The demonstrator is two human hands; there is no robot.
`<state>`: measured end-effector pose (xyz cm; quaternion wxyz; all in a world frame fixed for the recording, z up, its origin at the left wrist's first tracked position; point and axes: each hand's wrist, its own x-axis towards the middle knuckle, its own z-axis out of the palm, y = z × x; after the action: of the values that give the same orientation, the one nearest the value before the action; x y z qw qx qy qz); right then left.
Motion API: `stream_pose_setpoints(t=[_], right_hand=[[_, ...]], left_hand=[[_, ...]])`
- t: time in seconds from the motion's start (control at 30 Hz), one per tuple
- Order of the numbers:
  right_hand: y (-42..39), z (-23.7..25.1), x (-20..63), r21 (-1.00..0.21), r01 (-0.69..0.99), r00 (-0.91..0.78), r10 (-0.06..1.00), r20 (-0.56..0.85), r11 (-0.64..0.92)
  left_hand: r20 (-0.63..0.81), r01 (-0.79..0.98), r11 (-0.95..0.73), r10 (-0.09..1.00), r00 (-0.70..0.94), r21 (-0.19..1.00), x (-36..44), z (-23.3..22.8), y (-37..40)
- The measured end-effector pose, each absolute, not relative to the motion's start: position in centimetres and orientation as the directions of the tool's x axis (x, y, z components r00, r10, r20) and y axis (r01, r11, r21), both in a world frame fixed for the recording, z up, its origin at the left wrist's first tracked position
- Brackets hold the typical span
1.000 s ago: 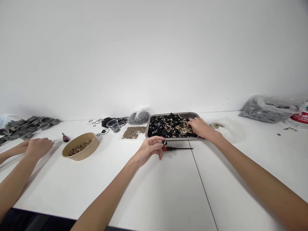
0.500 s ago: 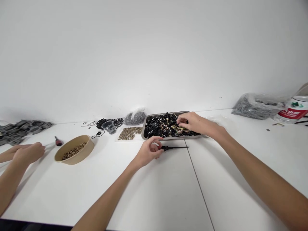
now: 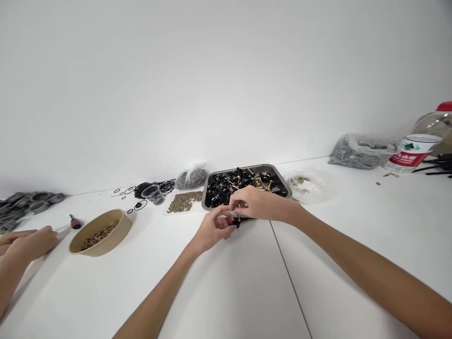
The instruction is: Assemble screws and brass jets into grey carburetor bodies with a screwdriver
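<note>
My left hand (image 3: 213,229) is pinched around a small black plastic part (image 3: 236,222) just in front of the tray. Above that part, my right hand (image 3: 252,202) has its fingers closed on a thin brass-coloured screw (image 3: 239,218), which meets or nearly meets the black part. A dark screwdriver shaft (image 3: 247,219) lies on the table behind the hands, its handle hidden by my left fingers. The metal tray (image 3: 282,181) holds many black ring-shaped parts and brass-coloured screws.
On the left are a tan bowl (image 3: 123,228) of brass pieces, a red-handled screwdriver (image 3: 75,222) and a co-worker's hands (image 3: 33,242). Small brass pieces (image 3: 185,201), a clear cup (image 3: 153,194) and black rings (image 3: 136,189) sit left of the tray. Bags and a bottle (image 3: 411,153) stand right.
My right hand has moved from over the tray down and left to the black part in my left hand, bringing a screw. The view has shifted slightly right.
</note>
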<state>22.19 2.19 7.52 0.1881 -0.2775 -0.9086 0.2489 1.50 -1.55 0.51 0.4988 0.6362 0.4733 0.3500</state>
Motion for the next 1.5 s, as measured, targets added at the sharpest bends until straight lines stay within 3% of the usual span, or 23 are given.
stream_pose_setpoints(t=[0.67, 1.5], right_hand=[[2.2, 6.6, 21.7, -0.590, 0.349, -0.808, 0.552, 0.204, 0.728], [2.3, 6.8, 21.5, -0.610, 0.316, -0.816, 0.536, 0.216, 0.727]], left_hand=[[-0.031, 0.314, -0.073, 0.949, 0.314, 0.947, 1.7, 1.1, -1.7], [0.048, -0.035, -0.040, 0.958, 0.283, 0.999, 0.6, 0.9, -0.8]])
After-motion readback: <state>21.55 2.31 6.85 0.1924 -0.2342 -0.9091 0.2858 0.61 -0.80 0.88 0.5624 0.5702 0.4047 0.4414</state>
